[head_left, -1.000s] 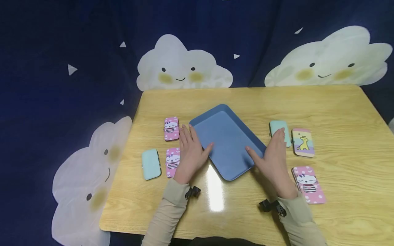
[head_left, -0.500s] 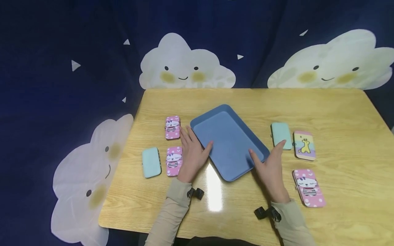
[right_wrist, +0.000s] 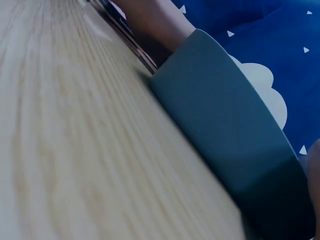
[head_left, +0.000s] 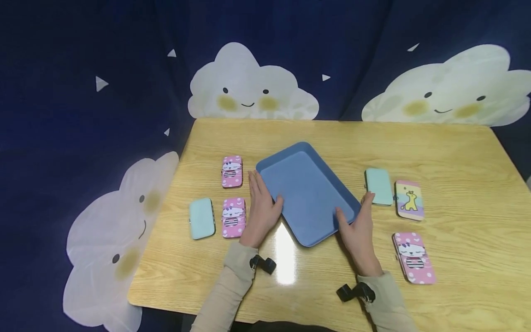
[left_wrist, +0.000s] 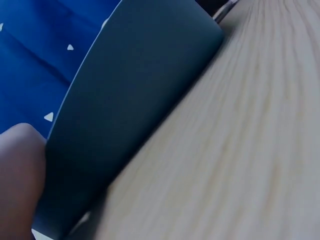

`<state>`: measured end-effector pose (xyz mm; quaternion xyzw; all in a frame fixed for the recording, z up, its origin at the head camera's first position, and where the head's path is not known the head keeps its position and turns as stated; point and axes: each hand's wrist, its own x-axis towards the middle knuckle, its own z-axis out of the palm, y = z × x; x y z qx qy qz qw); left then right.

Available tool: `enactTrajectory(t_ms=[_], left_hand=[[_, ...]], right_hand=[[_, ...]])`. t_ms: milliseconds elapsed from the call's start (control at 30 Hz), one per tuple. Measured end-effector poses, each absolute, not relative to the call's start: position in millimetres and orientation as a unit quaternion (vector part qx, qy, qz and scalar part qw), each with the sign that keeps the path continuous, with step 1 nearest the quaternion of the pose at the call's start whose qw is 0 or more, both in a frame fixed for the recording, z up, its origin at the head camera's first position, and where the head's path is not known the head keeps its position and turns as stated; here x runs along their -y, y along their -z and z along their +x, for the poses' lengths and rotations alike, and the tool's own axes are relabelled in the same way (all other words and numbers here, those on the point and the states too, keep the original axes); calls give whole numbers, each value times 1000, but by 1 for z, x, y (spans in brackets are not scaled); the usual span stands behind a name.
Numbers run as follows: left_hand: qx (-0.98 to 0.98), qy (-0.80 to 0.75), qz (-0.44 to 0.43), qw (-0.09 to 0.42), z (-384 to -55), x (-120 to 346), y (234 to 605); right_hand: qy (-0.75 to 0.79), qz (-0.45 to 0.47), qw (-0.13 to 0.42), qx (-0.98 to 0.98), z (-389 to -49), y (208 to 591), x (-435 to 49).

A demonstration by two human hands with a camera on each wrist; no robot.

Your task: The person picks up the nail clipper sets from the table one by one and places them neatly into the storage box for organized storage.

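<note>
A blue rectangular tray (head_left: 309,193) lies turned at an angle on the wooden table, between both hands. My left hand (head_left: 262,212) grips its left side, straight fingers along the outer wall and thumb at the rim. At the near right corner, my right hand (head_left: 357,235) holds the tray with the thumb inside and the fingers outside. The left wrist view shows the outer wall (left_wrist: 125,100) close by, with a thumb (left_wrist: 20,175) at its top edge. In the right wrist view, the other outer wall (right_wrist: 225,130) stands right at the wood.
Left of the tray lie two pink cat-print cases (head_left: 232,171) and a mint case (head_left: 202,218). To its right are another mint case (head_left: 378,186), a giraffe-print case (head_left: 409,199) and a pink cat-print case (head_left: 413,257). A dark blue cloud-print curtain (head_left: 340,27) hangs behind the table.
My right hand has moved left and nearer to me, closing onto the tray's corner and uncovering the mint case. The left thumb has drawn in towards the rim. The tray has barely moved.
</note>
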<state>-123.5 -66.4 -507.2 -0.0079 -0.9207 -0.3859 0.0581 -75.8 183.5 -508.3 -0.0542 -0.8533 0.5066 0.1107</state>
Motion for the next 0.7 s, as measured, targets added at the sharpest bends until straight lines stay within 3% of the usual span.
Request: enactTrajectory(t_ms=[700], left_hand=[[862,501,6,80,-123,56,513]], right_hand=[[-730,-127,113,661,-71,499,-174]])
